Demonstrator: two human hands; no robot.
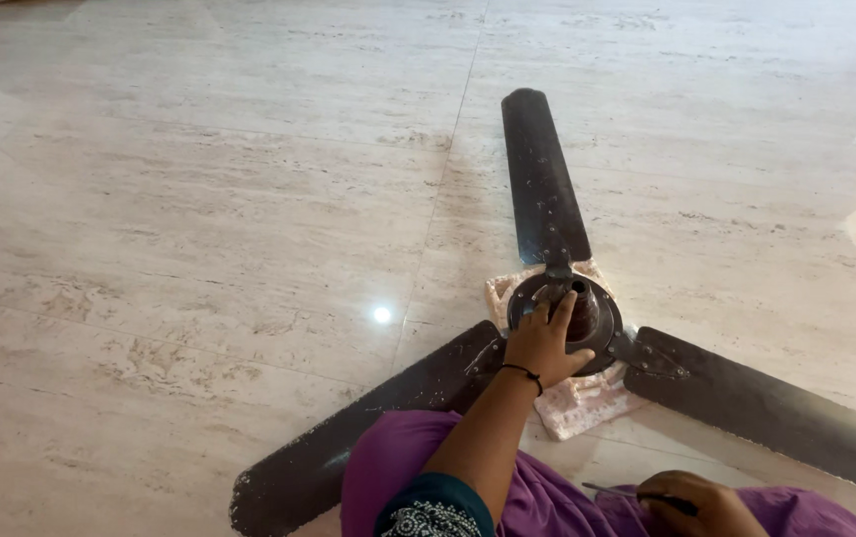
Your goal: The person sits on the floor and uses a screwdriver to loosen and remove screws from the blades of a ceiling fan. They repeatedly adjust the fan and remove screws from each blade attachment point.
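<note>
Dusty dark three-bladed ceiling fan (559, 298) on the floor (199, 199); left hand (544, 343) spread on its hub, right hand (698, 507) pinching a thin tool (627, 491).

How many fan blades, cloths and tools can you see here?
Blades: 3
Cloth: 1, under the fan hub, which the left hand touches
Tool: 1, thin, in the right hand
Total: 5
</note>
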